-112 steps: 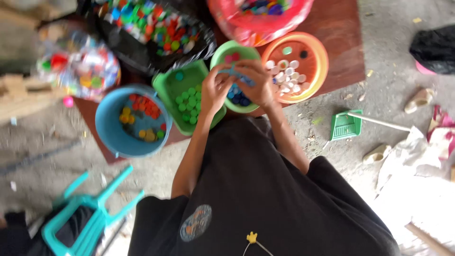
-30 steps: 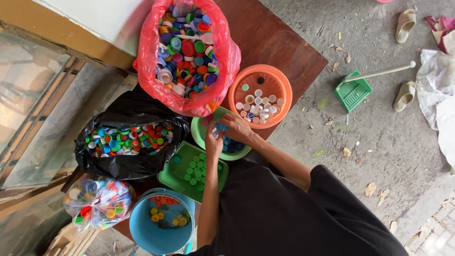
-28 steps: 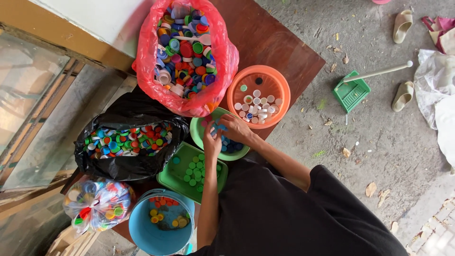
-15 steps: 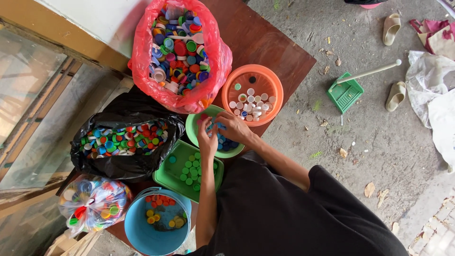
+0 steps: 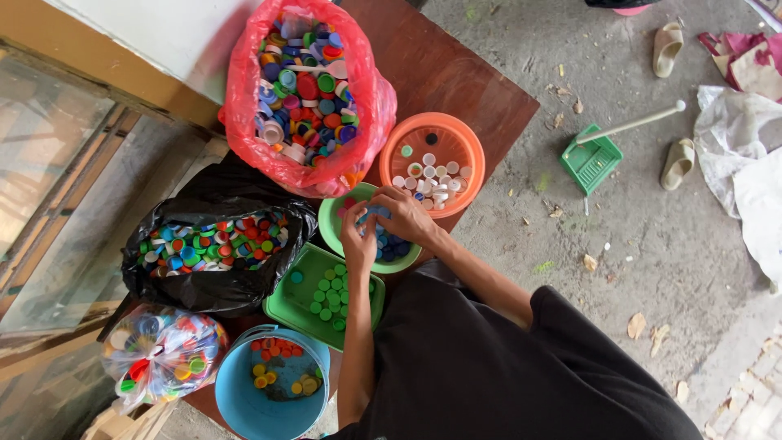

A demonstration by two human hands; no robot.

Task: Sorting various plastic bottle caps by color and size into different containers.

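My left hand [image 5: 358, 241] and my right hand [image 5: 407, 216] meet over a round green bowl [image 5: 332, 222] that holds blue bottle caps [image 5: 391, 247]. The fingers of both hands pinch a small cluster of blue caps [image 5: 375, 213] between them. Just beyond my right hand stands an orange bowl [image 5: 432, 134] with white caps. Below my left hand lies a square green tray [image 5: 285, 305] of green caps. A blue bucket [image 5: 244, 407] with red and yellow caps stands near my left elbow.
A red bag [image 5: 244, 106] of mixed caps, a black bag [image 5: 163, 285] and a clear bag [image 5: 159, 354] of mixed caps crowd the brown table [image 5: 456, 65]. On the concrete floor lie a green dustpan [image 5: 590, 159], sandals [image 5: 676, 163] and cloth [image 5: 745, 179].
The view has turned and drifted since the earliest frame. My hands have stayed together over the green bowl, with small finger movements on the blue caps.
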